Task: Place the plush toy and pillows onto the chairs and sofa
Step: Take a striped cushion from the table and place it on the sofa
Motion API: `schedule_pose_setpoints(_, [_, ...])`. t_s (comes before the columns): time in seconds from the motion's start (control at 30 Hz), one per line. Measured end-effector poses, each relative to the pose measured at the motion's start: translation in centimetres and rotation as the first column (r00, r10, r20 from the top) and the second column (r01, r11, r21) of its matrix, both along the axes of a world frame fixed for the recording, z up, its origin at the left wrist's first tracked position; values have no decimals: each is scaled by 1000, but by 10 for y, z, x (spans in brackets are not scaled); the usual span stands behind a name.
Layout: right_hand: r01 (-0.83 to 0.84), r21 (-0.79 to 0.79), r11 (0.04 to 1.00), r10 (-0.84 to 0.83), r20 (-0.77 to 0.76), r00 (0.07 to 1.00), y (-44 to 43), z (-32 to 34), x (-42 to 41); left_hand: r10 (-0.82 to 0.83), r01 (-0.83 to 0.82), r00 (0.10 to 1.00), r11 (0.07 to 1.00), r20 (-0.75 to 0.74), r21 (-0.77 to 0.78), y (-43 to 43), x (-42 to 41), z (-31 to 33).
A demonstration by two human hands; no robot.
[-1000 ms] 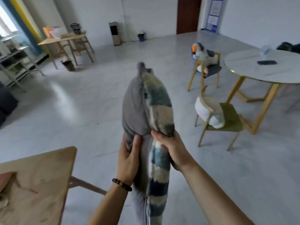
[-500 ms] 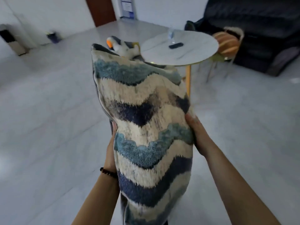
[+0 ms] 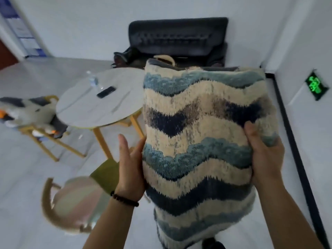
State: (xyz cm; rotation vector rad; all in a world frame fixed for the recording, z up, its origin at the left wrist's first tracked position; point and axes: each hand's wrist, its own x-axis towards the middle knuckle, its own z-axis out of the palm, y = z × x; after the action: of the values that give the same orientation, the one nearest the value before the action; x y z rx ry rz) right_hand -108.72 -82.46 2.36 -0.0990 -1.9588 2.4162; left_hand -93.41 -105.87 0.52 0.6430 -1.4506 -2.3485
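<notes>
Tufted fabric in hand: wavy-striped pillow [image 3: 197, 141] in blue, cream and navy, held upright between the hands.
Left hand [image 3: 132, 164]: fingers straight, palm flat against the pillow's left edge, pressing rather than wrapping.
Right hand [image 3: 264, 155]: thumb over the front face, the other fingers wrapped behind the right edge in a firm grip.
Below the left hand: near chair [image 3: 45, 207] with a green seat and a pastel pillow [image 3: 77, 198] already on it.
Ahead and left of the left hand: round tabletop [image 3: 80, 114] carrying a phone [image 3: 106, 92] and a clear bottle [image 3: 92, 81].
Far left of the left hand: plush toy [image 3: 27, 110] lying on a wooden chair [image 3: 53, 98].
Beyond the pillow's top edge: dark sofa [image 3: 177, 36], well apart from the hands, its seat mostly hidden.
Step judged: carrying the striped pillow to the sofa, probably the one place left to fill.
Handling advice: squeeze both sides so the soft body neither sags nor slips. Pass right of the tabletop. Lower the pillow enough to see the seat. Lean it on the backrest, then let go.
</notes>
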Motion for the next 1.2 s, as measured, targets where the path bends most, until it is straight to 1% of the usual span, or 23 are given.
schedule_pose_setpoints(0.03, [15,17,1000,-15,-1,1000,0,-6,-23,-42,45,999,994,27,-100,0,-31,2])
schedule_pose_setpoints(0.07, [12,34,999,-11,-8,1000,-1,-13,-47,-60,73,996,969,63,-237,-1,-69,-4])
schedule_pose_setpoints(0.13, [5,84,996,-3,-30,1000,-6,-29,-102,-90,117,993,887,81,-446,1,-140,-12])
schedule_pose_setpoints(0.2, [-40,110,993,47,-69,997,-14,-37,-163,-52,78,996,870,67,-487,-1,-209,-13])
schedule_pose_setpoints(0.23, [-69,116,991,78,-76,994,-19,-36,-194,4,22,999,879,54,-476,-6,-242,-10])
schedule_pose_setpoints(0.27, [-94,85,992,100,-60,993,-25,-32,-225,57,-33,998,893,39,-449,-10,-273,-5])
schedule_pose_setpoints(0.33, [-196,-106,975,200,30,979,-40,-22,-288,138,-124,990,904,5,-408,-28,-327,1])
schedule_pose_setpoints(0.37, [-207,-151,967,220,69,973,-49,-15,-319,174,-164,985,907,-11,-388,-39,-352,4])
schedule_pose_setpoints(0.4, [-215,-131,968,227,87,970,-60,-7,-348,208,-202,978,906,-25,-372,-52,-376,6])
schedule_pose_setpoints(0.43, [-217,-59,974,222,86,971,-73,0,-374,234,-232,972,902,-39,-363,-63,-396,9])
schedule_pose_setpoints(0.47, [-217,23,976,215,56,975,-87,6,-398,240,-246,969,898,-62,-365,-76,-415,11])
schedule_pose_setpoints(0.53, [-236,109,966,237,-2,971,-117,12,-446,257,-265,964,881,-74,-392,-102,-453,9])
schedule_pose_setpoints(0.67, [-274,187,943,291,-72,954,-182,-1,-548,303,-296,952,862,-49,-411,-158,-537,-7])
schedule_pose_setpoints(0.77, [-243,238,940,274,-109,955,-238,-12,-626,378,-369,924,851,-50,-373,-203,-614,-22])
schedule_pose_setpoints(0.9, [-240,210,948,260,-70,963,-302,-4,-729,419,-420,906,867,-63,-266,-265,-727,-14])
schedule_pose_setpoints(1.0, [-252,182,950,269,-74,960,-330,2,-798,405,-411,911,891,-71,-194,-306,-810,5])
schedule_pose_setpoints(1.1, [-287,172,942,302,-67,951,-340,-18,-861,367,-380,925,905,-102,-191,-334,-892,14])
schedule_pose_setpoints(1.2, [-341,139,930,337,52,940,-354,-52,-927,303,-319,947,926,-107,-203,-353,-979,8])
